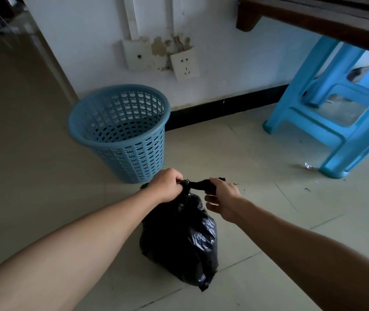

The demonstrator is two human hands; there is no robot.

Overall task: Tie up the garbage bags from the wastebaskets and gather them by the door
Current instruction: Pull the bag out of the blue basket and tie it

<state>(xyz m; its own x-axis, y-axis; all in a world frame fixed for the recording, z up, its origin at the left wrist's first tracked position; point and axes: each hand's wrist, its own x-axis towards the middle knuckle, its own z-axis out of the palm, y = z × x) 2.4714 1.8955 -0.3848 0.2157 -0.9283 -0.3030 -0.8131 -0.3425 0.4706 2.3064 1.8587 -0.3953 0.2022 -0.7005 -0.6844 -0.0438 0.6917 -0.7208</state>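
Head view shows your left hand (167,185) clenched round the gathered neck of the black garbage bag (179,239); your right hand (221,200) grasps the twisted strip of plastic running from that neck, thumb and upper fingers curled round it, lower fingers loosely bent beneath; the strip is stretched between your two hands. The bag sits on the tiled floor (33,153) just in front of the blue wastebasket (120,131), on your side of it and slightly to its right; the wastebasket stands upright close to the wall; two wall sockets (184,65) sit above and behind the wastebasket, to its right; a blue plastic stool (336,113) stands well to the right of the wastebasket.
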